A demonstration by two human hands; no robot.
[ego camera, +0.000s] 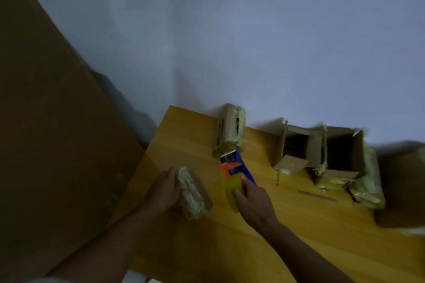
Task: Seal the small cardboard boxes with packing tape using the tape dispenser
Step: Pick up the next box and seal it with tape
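Cardboard sheet (53,122) leaned large at the left, beside the wooden table (287,236). Open boxes (322,151) with loose flaps sat at the far right edge, well apart from both hands. An upright taped box (228,128) stood at the far edge, and the tape dispenser (234,174) lay with its long axis pointing straight at it, blade end just touching its base (or so it looked through the blur). The right hand (255,204) curled around the dispenser's yellow roll end, clearly the nearer hand for taping. The left hand (164,190) gripped a small tape-wrapped box (193,193) lying flat, just left of the dispenser and roughly parallel to it.
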